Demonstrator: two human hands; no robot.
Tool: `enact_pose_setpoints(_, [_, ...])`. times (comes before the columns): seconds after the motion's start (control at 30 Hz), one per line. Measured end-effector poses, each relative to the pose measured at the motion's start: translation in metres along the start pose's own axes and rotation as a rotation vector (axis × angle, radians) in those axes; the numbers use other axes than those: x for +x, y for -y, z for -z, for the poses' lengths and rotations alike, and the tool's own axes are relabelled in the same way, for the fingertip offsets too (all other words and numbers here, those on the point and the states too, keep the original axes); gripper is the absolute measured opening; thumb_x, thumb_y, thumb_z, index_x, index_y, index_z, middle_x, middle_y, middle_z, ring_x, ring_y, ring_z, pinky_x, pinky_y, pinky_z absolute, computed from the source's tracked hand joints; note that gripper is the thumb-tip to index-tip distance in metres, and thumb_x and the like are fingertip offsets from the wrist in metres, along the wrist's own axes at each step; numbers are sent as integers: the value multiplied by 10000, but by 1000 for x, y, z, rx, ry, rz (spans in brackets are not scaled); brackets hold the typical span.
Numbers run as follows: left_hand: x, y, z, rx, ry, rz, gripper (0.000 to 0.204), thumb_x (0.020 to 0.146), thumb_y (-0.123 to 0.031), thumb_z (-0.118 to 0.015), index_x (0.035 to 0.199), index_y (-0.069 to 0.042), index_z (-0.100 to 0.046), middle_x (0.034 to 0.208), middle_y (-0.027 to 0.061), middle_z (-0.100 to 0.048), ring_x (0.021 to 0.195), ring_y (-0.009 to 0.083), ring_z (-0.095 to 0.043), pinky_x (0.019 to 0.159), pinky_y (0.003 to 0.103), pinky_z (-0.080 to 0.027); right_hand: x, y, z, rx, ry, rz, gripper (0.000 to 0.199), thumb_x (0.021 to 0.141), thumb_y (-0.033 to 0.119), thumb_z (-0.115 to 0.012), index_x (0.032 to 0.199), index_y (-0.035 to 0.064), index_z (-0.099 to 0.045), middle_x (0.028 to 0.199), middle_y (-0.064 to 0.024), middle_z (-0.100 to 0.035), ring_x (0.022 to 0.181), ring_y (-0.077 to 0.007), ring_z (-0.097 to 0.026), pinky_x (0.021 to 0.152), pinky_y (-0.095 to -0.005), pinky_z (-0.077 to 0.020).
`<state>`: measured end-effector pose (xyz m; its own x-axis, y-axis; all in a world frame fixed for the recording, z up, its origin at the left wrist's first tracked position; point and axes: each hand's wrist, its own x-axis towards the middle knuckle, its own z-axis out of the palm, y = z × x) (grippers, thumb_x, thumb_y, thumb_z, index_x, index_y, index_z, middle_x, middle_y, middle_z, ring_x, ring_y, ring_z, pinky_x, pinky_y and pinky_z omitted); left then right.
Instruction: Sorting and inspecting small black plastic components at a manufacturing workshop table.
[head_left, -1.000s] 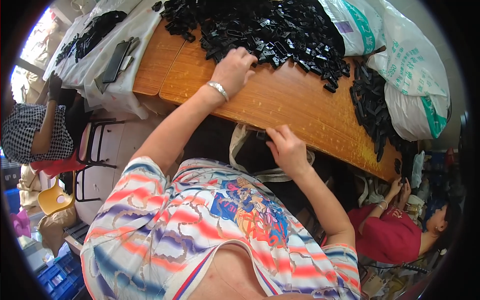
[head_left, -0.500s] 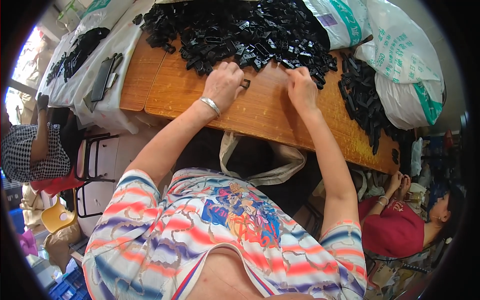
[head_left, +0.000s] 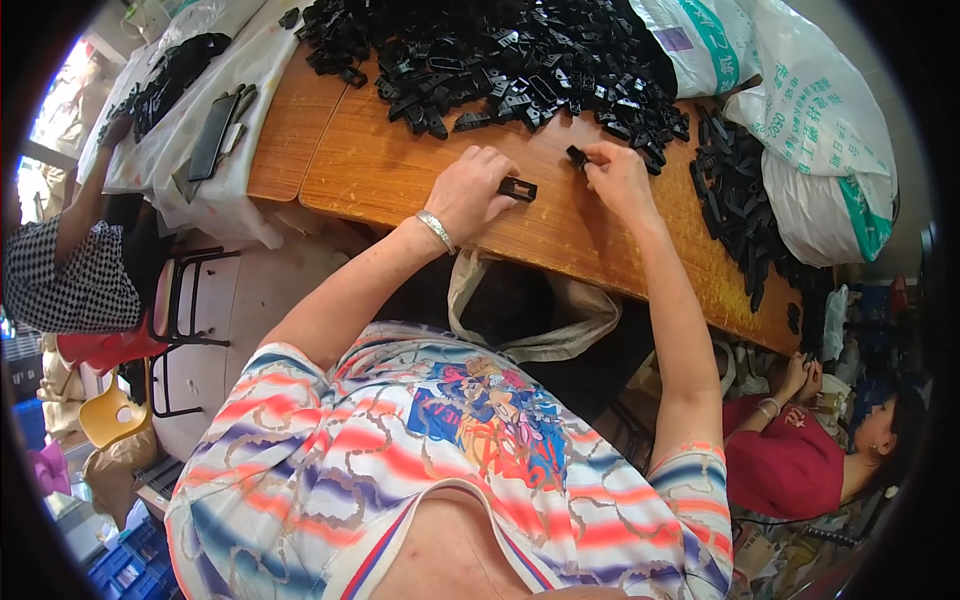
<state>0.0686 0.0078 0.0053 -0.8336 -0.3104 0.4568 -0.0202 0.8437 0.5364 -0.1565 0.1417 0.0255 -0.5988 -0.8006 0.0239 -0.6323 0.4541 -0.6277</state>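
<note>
My left hand (head_left: 472, 193) is closed over the wooden table near its front edge, with a silver bracelet at the wrist. Between its thumb and fingers sits a black rectangular plastic piece (head_left: 530, 190) with a slot-like opening. To the right, my right hand (head_left: 622, 184) pinches a small dark plastic piece (head_left: 576, 156) in its fingertips, held apart from the other piece. Just beyond both hands lies a broad heap of shiny black plastic parts (head_left: 480, 65), many of them frame-shaped.
More black parts (head_left: 728, 185), long and narrow, lie along the table's right side beside white-and-green plastic sacks (head_left: 815, 130). On the left, a phone-like dark slab (head_left: 209, 138) rests on a covered table (head_left: 240, 190). Co-workers sit at far left and right.
My left hand has moved slightly right and nearer, showing more of its black piece. My right hand has drawn back from the heap's edge, and a small dark piece now shows in its fingertips.
</note>
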Motion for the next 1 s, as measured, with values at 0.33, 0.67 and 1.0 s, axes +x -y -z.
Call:
enact_pose_setpoints(0.33, [-4,5,0,38,-17,73,291,745,-139,-781,998,-54,-665,1049,95,-598,1049,296,-541,905,379,-493,-43,14,-9,-158,-69,272,292,825,40,-725,1112,-4,-683,938,-129,-643,732,-206,-648,712,-317,-528])
enact_pose_setpoints(0.67, [-3,8,-2,20,-33,65,243,739,-136,-779,943,-63,-669,965,76,-604,966,288,-552,839,377,-485,-59,57,-29,-32,-124,463,265,754,8,-760,1010,12,-694,902,-127,-622,718,-284,-634,658,-360,-520])
enact_pose_setpoints(1.0, [-3,9,-4,23,-26,90,226,744,-165,-775,921,-60,-680,962,76,-603,975,285,-553,840,379,-493,-48,66,-39,-253,11,476,263,779,77,-712,1039,35,-701,921,-125,-596,826,-314,-643,710,-392,-536])
